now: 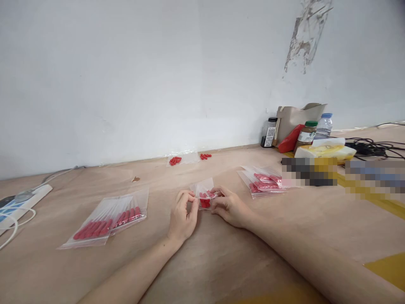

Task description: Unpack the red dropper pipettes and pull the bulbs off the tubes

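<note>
Between my two hands is a small clear zip bag [202,185] with several small red pieces in its lower part. My left hand [184,214] pinches the bag's left edge between thumb and fingers. On the opposite edge, my right hand [230,207] has its thumb and fingertips closed on the plastic. To the left lies a fanned row of clear bags [126,202] holding red pieces. More filled bags [261,181] lie in a pile to the right. Near the wall, loose red pieces [205,156] sit beside another clear bag [186,157] with red pieces on it or in it.
At the back right stand a beige bag [294,120], a dark bottle [269,133], a green-lidded jar [306,134], a water bottle [324,126] and a tissue pack [325,152]. Black cables [376,147] lie beyond. A power strip [25,204] with cords is at left.
</note>
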The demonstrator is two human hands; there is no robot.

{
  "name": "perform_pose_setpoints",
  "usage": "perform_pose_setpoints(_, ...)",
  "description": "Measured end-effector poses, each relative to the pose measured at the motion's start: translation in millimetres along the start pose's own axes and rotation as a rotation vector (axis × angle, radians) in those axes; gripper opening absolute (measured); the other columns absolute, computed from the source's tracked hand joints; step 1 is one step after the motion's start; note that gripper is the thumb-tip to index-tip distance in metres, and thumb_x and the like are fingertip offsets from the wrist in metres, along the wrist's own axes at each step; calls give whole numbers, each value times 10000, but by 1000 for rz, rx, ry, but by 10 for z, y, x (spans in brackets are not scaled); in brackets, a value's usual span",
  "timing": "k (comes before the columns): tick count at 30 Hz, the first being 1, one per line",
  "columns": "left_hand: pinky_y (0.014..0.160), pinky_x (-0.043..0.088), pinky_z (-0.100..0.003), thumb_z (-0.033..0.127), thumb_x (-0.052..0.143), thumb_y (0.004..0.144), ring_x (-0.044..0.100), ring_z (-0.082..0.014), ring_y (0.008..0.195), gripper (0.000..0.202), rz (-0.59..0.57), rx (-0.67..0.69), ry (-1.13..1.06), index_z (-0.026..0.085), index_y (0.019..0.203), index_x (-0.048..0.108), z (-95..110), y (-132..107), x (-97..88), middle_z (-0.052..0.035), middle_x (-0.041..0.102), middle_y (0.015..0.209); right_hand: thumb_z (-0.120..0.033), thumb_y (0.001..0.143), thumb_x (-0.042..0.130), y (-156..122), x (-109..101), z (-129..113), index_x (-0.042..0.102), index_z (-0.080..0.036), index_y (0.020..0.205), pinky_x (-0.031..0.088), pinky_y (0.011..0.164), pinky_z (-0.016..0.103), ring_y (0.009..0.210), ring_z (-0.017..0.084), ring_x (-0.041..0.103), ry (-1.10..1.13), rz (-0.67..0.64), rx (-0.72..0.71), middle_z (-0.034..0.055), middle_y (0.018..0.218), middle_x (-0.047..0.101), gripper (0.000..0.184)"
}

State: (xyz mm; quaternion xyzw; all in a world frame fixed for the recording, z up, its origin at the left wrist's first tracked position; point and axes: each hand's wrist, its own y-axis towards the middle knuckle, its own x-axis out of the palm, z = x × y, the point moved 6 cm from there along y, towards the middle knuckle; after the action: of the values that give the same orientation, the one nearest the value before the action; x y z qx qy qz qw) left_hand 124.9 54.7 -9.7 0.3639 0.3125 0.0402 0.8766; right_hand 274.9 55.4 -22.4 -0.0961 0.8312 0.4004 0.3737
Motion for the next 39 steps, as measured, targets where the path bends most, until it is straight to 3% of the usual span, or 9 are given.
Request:
perform_pose_setpoints(4,898,387,-338,250,479,803,480,-200,1048,103,-249,181,43,193,865,538,96,23,58,-69,534,1033,-101,692,588,-40,-87,154,583,-176,676,444,800,287,1026,179,528,193,-82,48,64,1022,576,77)
perform_pose_setpoints(7,991,307,-393,303,478,818,347,-229,1213,386,-438,215,114,206,1190,436,-9,91,144,-83,451,1253,-122,690,593,-42,-180,246,596,-180,690,423,859,317,1053,190,523,224,-93,95,60,985,616,58)
perform_pose_setpoints(10,1027,244,-433,350,453,838,300,-239,1250,444,-564,221,161,225,1260,388,-135,141,226,-71,417,1309,-179,717,587,-32,-233,320,642,-189,740,412,879,345,1063,203,514,185,-43,168,66,978,621,60)
perform_pose_setpoints(13,1023,245,-423,344,415,860,433,-210,1138,350,-549,232,165,229,1187,461,-153,158,231,-61,509,1200,-203,748,556,-31,-247,369,681,-214,762,436,817,340,930,182,559,72,65,230,63,963,595,126)
perform_pose_setpoints(17,857,400,-340,306,387,871,529,-185,933,234,-482,207,127,212,1011,550,-102,141,179,-51,581,975,-208,726,567,-33,-222,390,696,-229,709,440,694,310,759,159,533,-101,155,252,46,787,545,131)
perform_pose_setpoints(21,737,433,-287,278,449,835,540,-167,830,150,-491,143,69,202,921,546,-103,109,152,-34,574,910,-110,681,553,-18,-145,405,685,-226,746,423,662,271,703,141,524,-69,50,272,12,712,568,187)
perform_pose_setpoints(27,807,415,-291,230,467,819,527,-164,914,142,-484,140,27,202,945,528,-105,79,130,-34,563,1006,-191,698,570,-5,-93,347,604,-204,1041,436,637,227,680,128,550,201,-115,284,-10,780,641,345)
perform_pose_setpoints(32,817,417,-291,220,474,812,538,-166,926,133,-483,124,27,203,930,533,-131,68,133,-33,573,1019,-236,689,596,37,-73,365,633,-198,982,448,670,255,724,155,567,291,-166,305,12,832,660,298)
perform_pose_setpoints(39,808,423,-295,221,479,806,543,-170,914,134,-467,105,28,201,923,540,-147,68,122,-36,576,1010,-240,643,646,77,75,510,632,-165,832,452,639,247,707,151,577,371,-139,489,17,756,652,204)
